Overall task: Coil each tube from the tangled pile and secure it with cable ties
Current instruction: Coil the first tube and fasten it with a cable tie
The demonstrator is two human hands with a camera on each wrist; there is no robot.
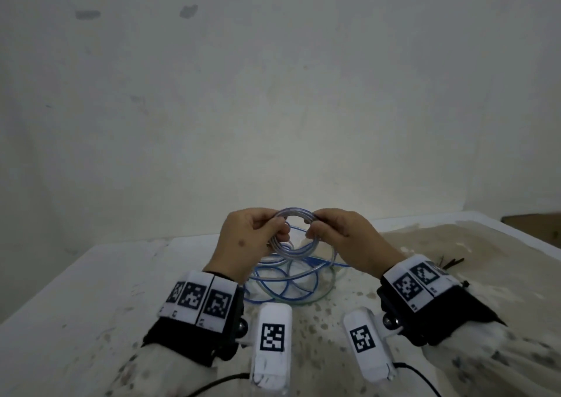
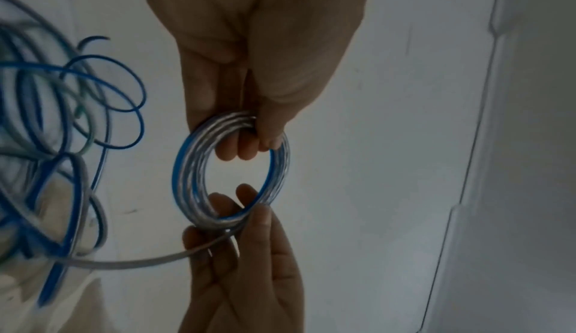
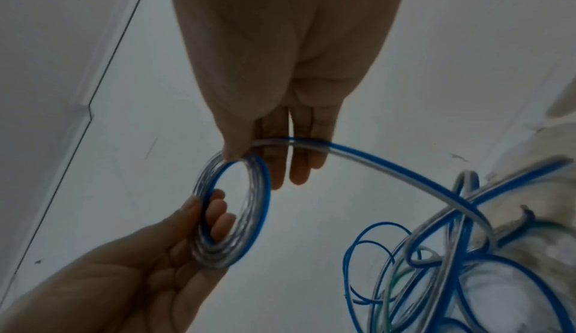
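Coil (image 1: 296, 234) of clear tube with a blue stripe, several turns, held up above the tabletop (image 1: 91, 278). My left hand (image 1: 246, 238) pinches its near-left side, fingers through the ring; my right hand (image 1: 343, 238) pinches the opposite side, loose tail running under its fingers down to the tangled pile (image 1: 291, 278). Pile blurred in wrist views; strand count unclear. Dark cable ties (image 1: 452, 263) lie right, half hidden behind my wristband (image 1: 416, 281); its square markers unreadable

Left hand (image 1: 247, 238) raised, fingers curled, right hand (image 1: 346, 238) opposite, pinching
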